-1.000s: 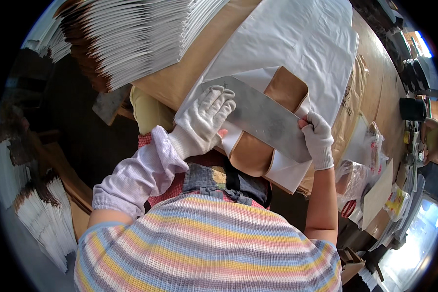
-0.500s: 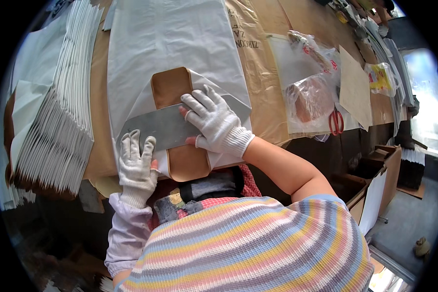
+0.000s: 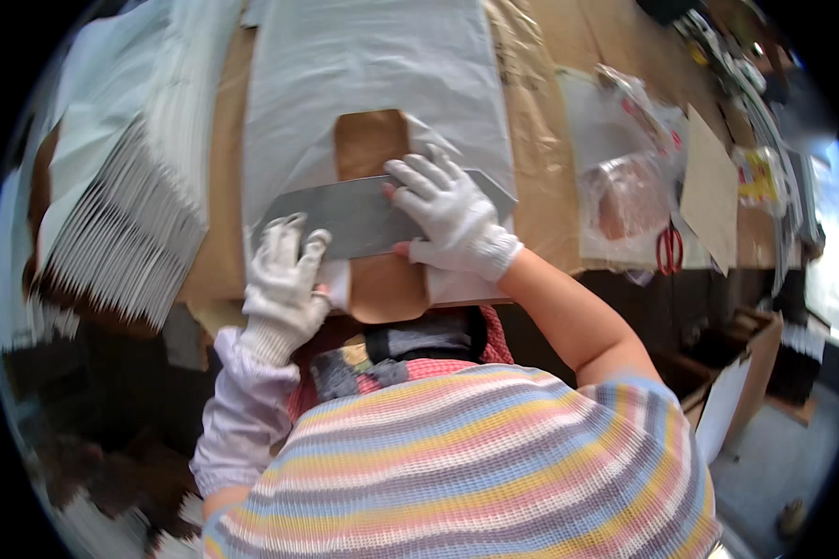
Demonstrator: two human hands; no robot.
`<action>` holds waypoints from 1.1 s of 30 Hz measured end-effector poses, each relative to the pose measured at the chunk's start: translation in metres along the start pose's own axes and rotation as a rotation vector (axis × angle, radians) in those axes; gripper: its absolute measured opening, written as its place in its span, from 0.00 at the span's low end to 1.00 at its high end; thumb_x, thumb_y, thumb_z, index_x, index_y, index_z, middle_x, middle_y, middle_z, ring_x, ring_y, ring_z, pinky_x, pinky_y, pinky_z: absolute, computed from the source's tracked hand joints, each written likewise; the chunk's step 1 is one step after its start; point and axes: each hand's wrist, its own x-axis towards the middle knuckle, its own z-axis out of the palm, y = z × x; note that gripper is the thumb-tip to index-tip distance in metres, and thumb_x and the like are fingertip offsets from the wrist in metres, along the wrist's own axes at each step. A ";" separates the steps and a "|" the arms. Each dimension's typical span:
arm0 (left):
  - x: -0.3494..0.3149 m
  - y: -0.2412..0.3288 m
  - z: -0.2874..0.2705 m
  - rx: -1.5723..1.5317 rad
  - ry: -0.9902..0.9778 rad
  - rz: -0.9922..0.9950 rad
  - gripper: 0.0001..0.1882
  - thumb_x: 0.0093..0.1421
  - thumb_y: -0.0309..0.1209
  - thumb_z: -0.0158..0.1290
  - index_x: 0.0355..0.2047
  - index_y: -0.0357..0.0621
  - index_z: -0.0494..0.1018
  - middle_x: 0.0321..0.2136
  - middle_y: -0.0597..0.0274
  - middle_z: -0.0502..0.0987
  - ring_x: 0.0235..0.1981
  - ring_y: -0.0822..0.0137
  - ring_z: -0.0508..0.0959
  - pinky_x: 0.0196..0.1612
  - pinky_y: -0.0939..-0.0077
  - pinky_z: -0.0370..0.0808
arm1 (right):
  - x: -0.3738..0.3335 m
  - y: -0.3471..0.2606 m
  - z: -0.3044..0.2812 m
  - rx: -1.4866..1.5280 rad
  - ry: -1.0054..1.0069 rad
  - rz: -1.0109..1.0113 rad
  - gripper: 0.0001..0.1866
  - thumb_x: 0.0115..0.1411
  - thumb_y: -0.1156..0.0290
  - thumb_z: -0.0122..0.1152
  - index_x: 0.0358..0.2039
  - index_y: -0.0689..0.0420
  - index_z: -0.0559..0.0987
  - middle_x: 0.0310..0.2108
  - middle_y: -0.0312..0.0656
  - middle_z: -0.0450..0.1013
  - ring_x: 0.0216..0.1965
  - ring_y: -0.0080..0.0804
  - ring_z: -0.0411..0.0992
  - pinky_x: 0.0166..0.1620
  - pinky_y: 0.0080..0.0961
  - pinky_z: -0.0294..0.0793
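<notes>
A flat grey metal plate [image 3: 345,216] lies across the near end of a white bag [image 3: 373,65]. Brown flaps show on both sides of the plate: a far flap [image 3: 371,144] and a near flap [image 3: 389,289]. My right hand [image 3: 452,212], in a white knitted glove, rests on the plate's right part with fingers spread and the thumb by its near edge. At the plate's left end is my left hand [image 3: 287,279], gloved too, its fingers apart and slightly bent. The fingertips of both gloves leave some skin bare.
A thick stack of folded white bags [image 3: 126,214] stands at the left. On the right of the brown-covered table lie clear plastic wrapping [image 3: 625,196], red-handled scissors [image 3: 668,250] and a beige sheet [image 3: 708,191]. An open cardboard box [image 3: 750,359] stands below at the right.
The whole view has shifted, so the table things appear farther right and higher. My left fingers are a little more bent. The right hand stays spread on the plate.
</notes>
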 end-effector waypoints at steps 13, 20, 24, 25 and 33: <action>0.015 -0.031 0.046 -0.582 0.193 -0.088 0.05 0.55 0.27 0.62 0.26 0.40 0.78 0.31 0.53 0.80 0.40 0.53 0.83 0.46 0.60 0.79 | -0.055 0.007 -0.004 0.146 0.179 0.209 0.11 0.42 0.73 0.71 0.28 0.56 0.80 0.44 0.43 0.79 0.46 0.49 0.75 0.49 0.44 0.76; 0.074 -0.010 -0.014 -0.099 -0.184 -0.628 0.31 0.49 0.39 0.73 0.53 0.48 0.75 0.55 0.51 0.75 0.58 0.51 0.75 0.63 0.59 0.70 | -0.026 -0.001 -0.015 -0.108 0.048 0.575 0.31 0.46 0.57 0.79 0.49 0.55 0.78 0.55 0.45 0.72 0.55 0.48 0.71 0.56 0.41 0.74; 0.116 -0.018 -0.025 0.033 -0.265 -0.627 0.44 0.47 0.41 0.74 0.64 0.48 0.68 0.58 0.52 0.76 0.59 0.50 0.76 0.63 0.59 0.73 | 0.033 0.010 -0.040 -0.175 -0.268 0.811 0.36 0.45 0.44 0.77 0.47 0.58 0.81 0.53 0.49 0.75 0.53 0.46 0.75 0.58 0.38 0.75; 0.126 -0.016 -0.035 0.001 -0.359 -0.676 0.43 0.47 0.40 0.73 0.63 0.48 0.69 0.56 0.51 0.77 0.58 0.50 0.77 0.62 0.59 0.75 | 0.045 0.016 -0.044 -0.142 -0.311 0.820 0.35 0.45 0.44 0.77 0.46 0.57 0.82 0.51 0.49 0.76 0.52 0.46 0.76 0.57 0.38 0.76; 0.052 -0.043 0.039 0.132 -0.046 0.235 0.33 0.58 0.40 0.63 0.64 0.48 0.72 0.69 0.52 0.67 0.73 0.51 0.61 0.75 0.56 0.55 | -0.019 0.018 0.013 -0.074 0.037 0.057 0.26 0.51 0.66 0.67 0.51 0.63 0.79 0.60 0.52 0.73 0.65 0.50 0.67 0.70 0.53 0.60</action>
